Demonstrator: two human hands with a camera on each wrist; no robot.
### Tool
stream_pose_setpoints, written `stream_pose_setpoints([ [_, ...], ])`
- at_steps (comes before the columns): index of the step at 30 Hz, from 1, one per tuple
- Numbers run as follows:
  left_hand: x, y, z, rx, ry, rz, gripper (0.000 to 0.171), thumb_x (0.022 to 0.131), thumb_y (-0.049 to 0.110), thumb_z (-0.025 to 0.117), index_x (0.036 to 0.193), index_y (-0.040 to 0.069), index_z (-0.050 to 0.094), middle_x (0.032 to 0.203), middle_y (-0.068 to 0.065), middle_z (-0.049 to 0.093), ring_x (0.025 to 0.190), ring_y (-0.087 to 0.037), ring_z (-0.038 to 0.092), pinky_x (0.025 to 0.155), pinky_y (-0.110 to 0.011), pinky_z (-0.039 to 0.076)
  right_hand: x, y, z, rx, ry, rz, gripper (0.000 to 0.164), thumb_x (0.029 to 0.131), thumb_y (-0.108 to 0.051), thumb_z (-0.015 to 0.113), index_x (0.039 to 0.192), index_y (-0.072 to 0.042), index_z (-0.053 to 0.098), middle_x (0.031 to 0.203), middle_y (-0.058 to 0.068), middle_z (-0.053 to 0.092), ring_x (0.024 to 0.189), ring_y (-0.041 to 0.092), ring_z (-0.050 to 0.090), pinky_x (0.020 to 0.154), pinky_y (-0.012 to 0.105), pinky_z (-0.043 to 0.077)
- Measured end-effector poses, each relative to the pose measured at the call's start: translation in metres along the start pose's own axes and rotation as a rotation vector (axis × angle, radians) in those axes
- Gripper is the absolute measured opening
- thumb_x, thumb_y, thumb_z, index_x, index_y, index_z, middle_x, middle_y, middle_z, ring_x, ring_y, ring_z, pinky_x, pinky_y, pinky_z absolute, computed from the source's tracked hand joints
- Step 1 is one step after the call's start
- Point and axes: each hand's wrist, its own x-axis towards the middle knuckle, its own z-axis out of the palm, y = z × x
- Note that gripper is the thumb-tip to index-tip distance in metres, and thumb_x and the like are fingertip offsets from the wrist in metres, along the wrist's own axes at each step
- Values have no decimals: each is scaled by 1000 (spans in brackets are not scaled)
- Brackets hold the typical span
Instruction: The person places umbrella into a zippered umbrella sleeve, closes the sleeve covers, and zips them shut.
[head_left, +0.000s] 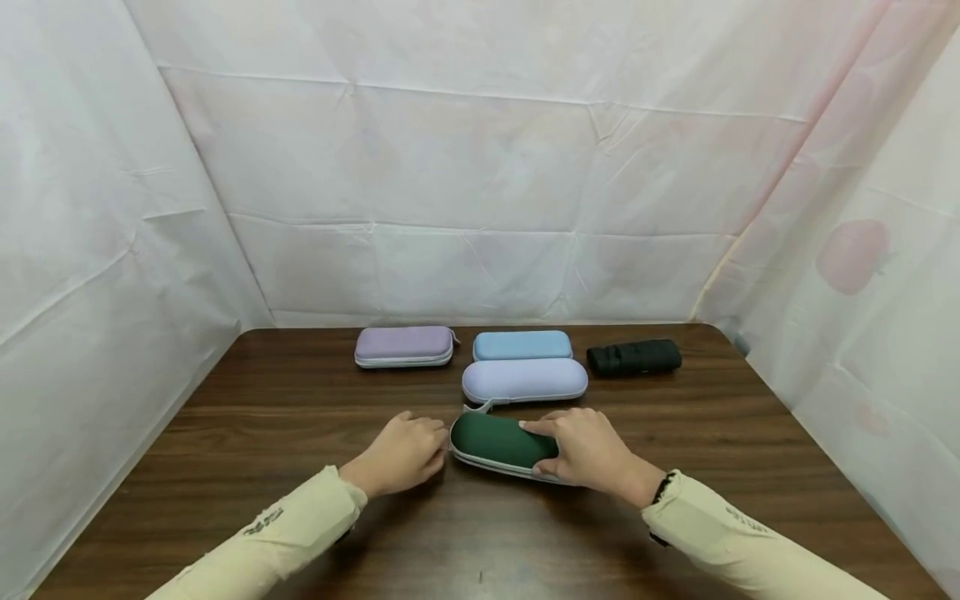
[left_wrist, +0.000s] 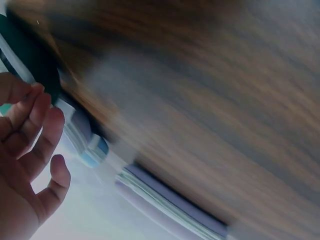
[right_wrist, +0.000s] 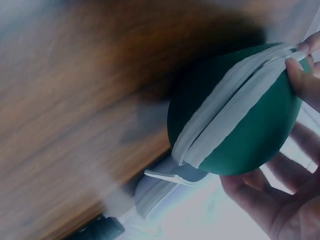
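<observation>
A dark green zippered glasses case [head_left: 495, 440] with a pale zipper band lies on the table, its light strap [head_left: 480, 407] at the back left. My right hand [head_left: 592, 450] grips its right part, thumb [right_wrist: 300, 80] near the zipper and fingers over the shell. At the case's left end is my left hand [head_left: 405, 454]. In the left wrist view its thumb and fingertips [left_wrist: 37, 90] pinch together at the zipper band; what lies between them is hidden. The case looks closed along the visible zipper.
Just behind lies a lilac case [head_left: 525, 380], with a light blue case [head_left: 522, 344] touching it. A purple case [head_left: 403, 345] lies back left, a black folded soft item [head_left: 633, 357] back right. White sheeting [head_left: 465, 167] hangs behind the wooden table [head_left: 262, 417].
</observation>
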Motion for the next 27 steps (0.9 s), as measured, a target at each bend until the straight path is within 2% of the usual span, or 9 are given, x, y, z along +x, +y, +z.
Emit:
stream_pose_setpoints([
  [6, 7, 14, 2, 72, 15, 14, 9, 81, 20, 67, 78, 14, 61, 76, 3, 59, 69, -13, 59, 54, -32, 42, -2, -21, 0, -23, 5, 71, 59, 69, -48, 81, 113, -11, 72, 74, 1, 65, 60, 13, 56, 52, 29, 46],
  [10, 18, 26, -2, 66, 0, 44, 11, 81, 21, 68, 77, 15, 59, 74, 4, 55, 68, -12, 58, 53, -29, 41, -1, -33, -3, -31, -37, 73, 62, 73, -51, 77, 112, -3, 71, 72, 2, 63, 54, 10, 50, 46, 23, 39],
  [13, 24, 31, -7, 64, -25, 44, 13, 81, 21, 68, 75, 16, 58, 72, 5, 52, 67, -12, 57, 52, -28, 41, 3, -32, -9, -44, -92, 16, 56, 82, -48, 71, 111, 0, 70, 74, 4, 64, 54, 9, 52, 45, 24, 40],
  [15, 24, 31, -8, 67, -46, 29, 13, 82, 21, 68, 74, 17, 59, 72, 5, 52, 67, -12, 57, 53, -28, 41, 9, -25, -14, -44, -131, -57, 45, 89, -39, 66, 113, -1, 68, 80, 4, 65, 60, 10, 56, 50, 25, 45],
  [17, 22, 28, -8, 71, -66, 19, 12, 83, 22, 67, 75, 17, 60, 73, 5, 53, 68, -12, 57, 53, -29, 42, 15, -16, -17, -76, -142, -180, 34, 92, -24, 65, 119, -4, 65, 99, 5, 66, 79, 12, 63, 62, 26, 50],
  [20, 16, 26, -7, 91, -84, 27, 11, 85, 25, 66, 78, 18, 63, 75, 5, 55, 70, -13, 57, 54, -29, 42, 26, -2, -15, -203, -162, -414, 49, 88, -6, 67, 135, -13, 53, 131, 6, 54, 116, 19, 54, 89, 30, 47],
  [22, 13, 26, -6, 105, -91, 47, 11, 87, 26, 66, 80, 18, 65, 77, 5, 56, 72, -13, 56, 55, -29, 42, 31, 1, -11, -328, -162, -572, 61, 87, -5, 68, 142, -18, 45, 145, 5, 42, 132, 21, 40, 101, 34, 38],
  [24, 12, 27, -5, 126, -93, 72, 10, 88, 27, 66, 83, 18, 67, 80, 4, 58, 76, -14, 56, 57, -28, 41, 34, 0, -8, -426, -174, -685, 61, 89, -10, 66, 145, -22, 43, 150, 3, 36, 137, 21, 33, 107, 35, 30],
  [27, 12, 27, -6, 150, -90, 111, 11, 88, 28, 66, 86, 18, 68, 84, 4, 59, 80, -14, 55, 59, -28, 38, 35, -6, -7, -501, -187, -749, 54, 92, -18, 61, 143, -22, 45, 149, 1, 38, 137, 18, 33, 108, 35, 28],
])
